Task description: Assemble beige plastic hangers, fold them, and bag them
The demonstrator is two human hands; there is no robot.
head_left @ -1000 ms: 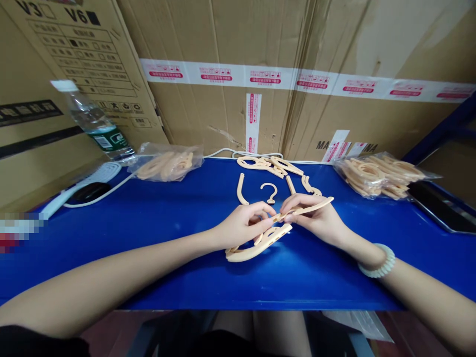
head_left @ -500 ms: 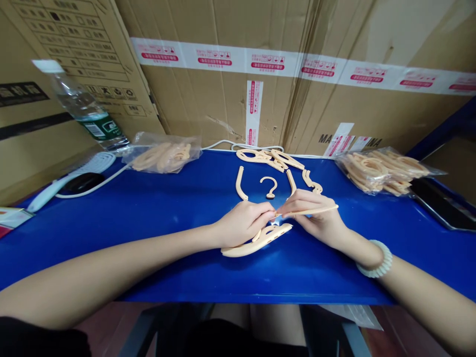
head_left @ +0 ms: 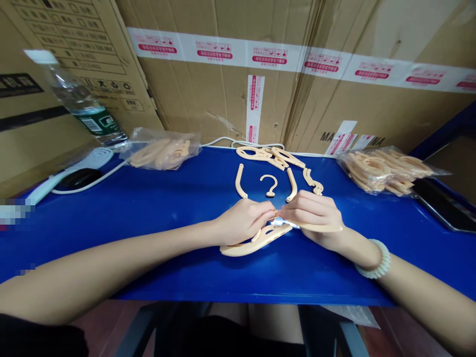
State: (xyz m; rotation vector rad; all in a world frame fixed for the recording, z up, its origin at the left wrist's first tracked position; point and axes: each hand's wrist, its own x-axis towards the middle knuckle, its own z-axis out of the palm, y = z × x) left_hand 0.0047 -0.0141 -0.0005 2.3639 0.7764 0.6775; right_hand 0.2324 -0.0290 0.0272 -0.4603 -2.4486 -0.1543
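Note:
My left hand (head_left: 243,221) is closed, pinching the end of a curved beige plastic hanger part (head_left: 248,245) that lies on the blue table (head_left: 156,213). Fingertip to fingertip with it, my right hand (head_left: 314,215) is closed on a slim beige hanger arm (head_left: 325,228) that sticks out to the right, low over the table. Just beyond my hands lie a loose hook piece (head_left: 269,184), a curved arm (head_left: 239,181) and several more beige pieces (head_left: 275,158).
Two clear bags of beige parts lie on the table, one at the back left (head_left: 161,148), one at the right (head_left: 386,171). A water bottle (head_left: 80,101), a white cable and a dark object (head_left: 76,177) are at the left. Cardboard boxes (head_left: 238,69) wall the back.
My right hand has turned its slim hanger arm downward, from angled up to the right to lying low near the table. The left hand stays put on the curved part.

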